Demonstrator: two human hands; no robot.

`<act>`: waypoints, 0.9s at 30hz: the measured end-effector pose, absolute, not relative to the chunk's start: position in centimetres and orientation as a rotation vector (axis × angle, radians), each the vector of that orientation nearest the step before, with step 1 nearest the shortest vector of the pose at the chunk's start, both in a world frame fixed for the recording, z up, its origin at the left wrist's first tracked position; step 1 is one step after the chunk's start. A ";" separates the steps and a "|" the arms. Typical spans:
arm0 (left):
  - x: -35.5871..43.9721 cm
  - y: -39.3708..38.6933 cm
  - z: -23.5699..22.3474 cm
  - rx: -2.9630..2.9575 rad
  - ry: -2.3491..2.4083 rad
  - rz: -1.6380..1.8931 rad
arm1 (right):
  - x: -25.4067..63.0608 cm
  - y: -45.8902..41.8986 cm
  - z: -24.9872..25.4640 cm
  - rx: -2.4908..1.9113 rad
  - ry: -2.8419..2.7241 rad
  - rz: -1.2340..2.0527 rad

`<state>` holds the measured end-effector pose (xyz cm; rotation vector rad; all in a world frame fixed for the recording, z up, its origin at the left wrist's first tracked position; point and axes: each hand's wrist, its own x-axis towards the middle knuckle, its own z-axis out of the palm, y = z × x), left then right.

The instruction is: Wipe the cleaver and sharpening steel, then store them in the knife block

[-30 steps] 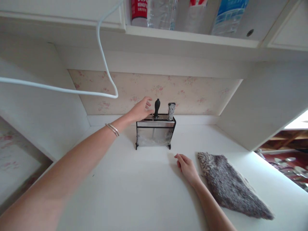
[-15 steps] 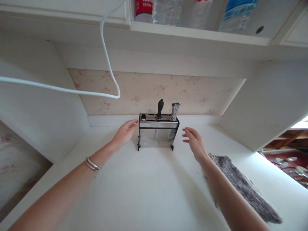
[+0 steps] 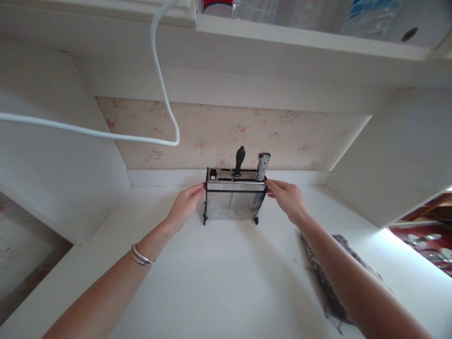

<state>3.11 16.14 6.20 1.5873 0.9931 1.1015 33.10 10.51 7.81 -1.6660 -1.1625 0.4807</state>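
A knife block [image 3: 233, 205] with a slotted metal top and clear front stands upright on the white counter, close to the back wall. Out of its top rise a black handle [image 3: 239, 160] and a grey-and-white patterned handle [image 3: 262, 165]. My left hand [image 3: 186, 203] presses its fingertips to the block's left edge. At the upper right edge my right hand [image 3: 285, 197] pinches the frame between thumb and fingers. Some fingertips are hidden behind the sides.
A grey fluffy cloth [image 3: 328, 278] lies on the counter [image 3: 212, 278] under my right forearm. A white cable [image 3: 141, 138] hangs at the upper left. Overhead, a shelf [image 3: 303, 40] holds several bottles. Side panels flank the counter.
My right hand has moved left from beside the knife block onto its right edge. My left hand has closed on the left edge. The view has shifted slightly.
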 end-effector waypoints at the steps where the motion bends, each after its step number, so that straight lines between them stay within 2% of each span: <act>1: 3.0 16.1 6.2 1.589 0.990 1.100 | 33.1 10.5 7.8 -1.679 -1.166 0.470; 11: 3.1 15.8 6.9 1.607 1.026 1.073 | 33.2 10.2 8.9 -1.960 -1.457 0.253; 27: 5.4 14.6 7.0 1.579 0.774 1.100 | 33.7 10.3 8.6 -1.970 -1.551 -0.018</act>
